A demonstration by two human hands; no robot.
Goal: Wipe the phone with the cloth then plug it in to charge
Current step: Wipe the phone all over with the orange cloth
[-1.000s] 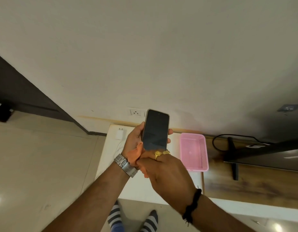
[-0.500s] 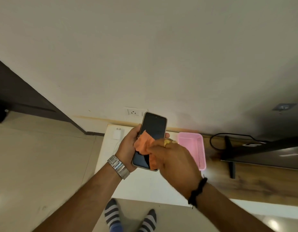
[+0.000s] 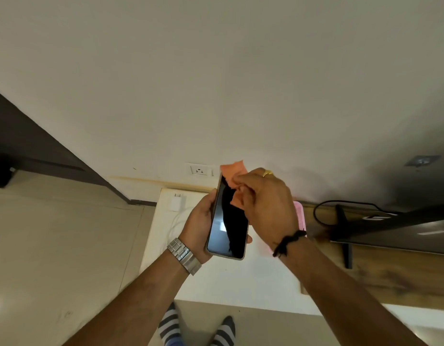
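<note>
My left hand (image 3: 199, 226) grips a black-screened phone (image 3: 225, 231) by its edges, screen facing me, above the white table. My right hand (image 3: 265, 203) holds an orange cloth (image 3: 233, 172) bunched in its fingers and presses it on the upper part of the screen. A white charger plug (image 3: 177, 202) lies on the table at the back left, its thin white cable (image 3: 173, 226) trailing toward me. A white wall socket (image 3: 199, 170) sits just above the table.
The white table (image 3: 240, 283) stands against the wall. A pink basket (image 3: 300, 216) is mostly hidden behind my right hand. To the right is a wooden surface (image 3: 378, 278) with a dark TV (image 3: 403, 231) and black cable. Tiled floor lies left.
My right hand has slid the orange cloth from the bottom of the screen up to its top. The phone has tilted slightly and the lower screen is now uncovered.
</note>
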